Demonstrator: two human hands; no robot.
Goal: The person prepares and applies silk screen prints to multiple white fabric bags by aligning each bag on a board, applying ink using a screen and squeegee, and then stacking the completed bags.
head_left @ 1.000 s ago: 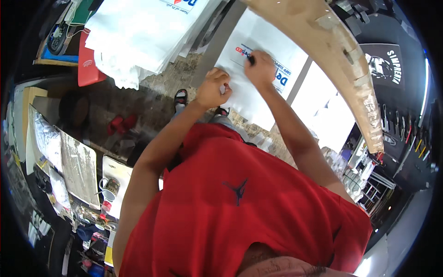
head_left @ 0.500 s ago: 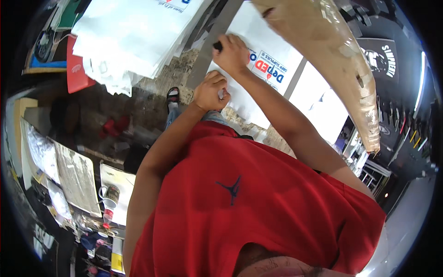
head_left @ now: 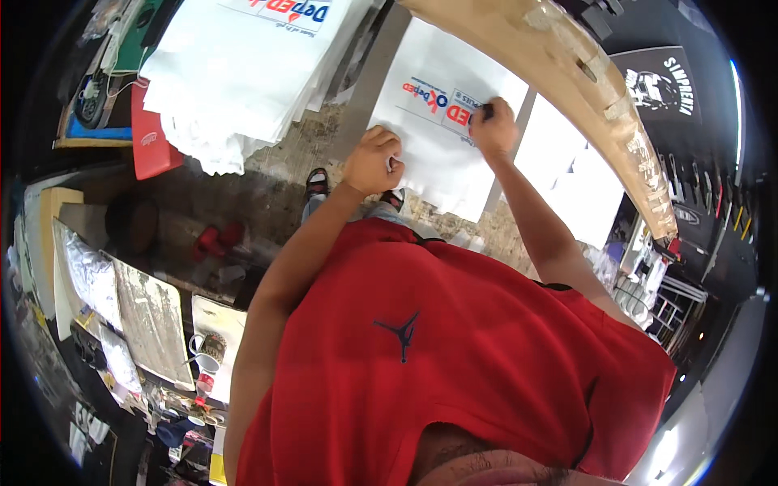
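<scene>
A white printed sheet (head_left: 425, 150), perhaps a plastic bag, lies flat on a grey board (head_left: 356, 121) in front of me. My left hand (head_left: 373, 159) is closed at the sheet's near left edge; a bit of white shows by the thumb, but I cannot make out what it grips. My right hand (head_left: 496, 125) holds a small black object (head_left: 487, 111) against the sheet's right side, over the end of the red and blue print. Its kind is hidden by the fingers.
A thick stack of similar white printed sheets (head_left: 235, 89) stands at the upper left, beside a red box-like piece (head_left: 154, 134). A long brown taped cardboard piece (head_left: 559, 49) arches along the far right. More white sheets (head_left: 567, 174) lie to the right of the board.
My right hand has moved right across the sheet with the small black object, from its left edge to its right side, uncovering the print. The left hand stays at the near left edge.
</scene>
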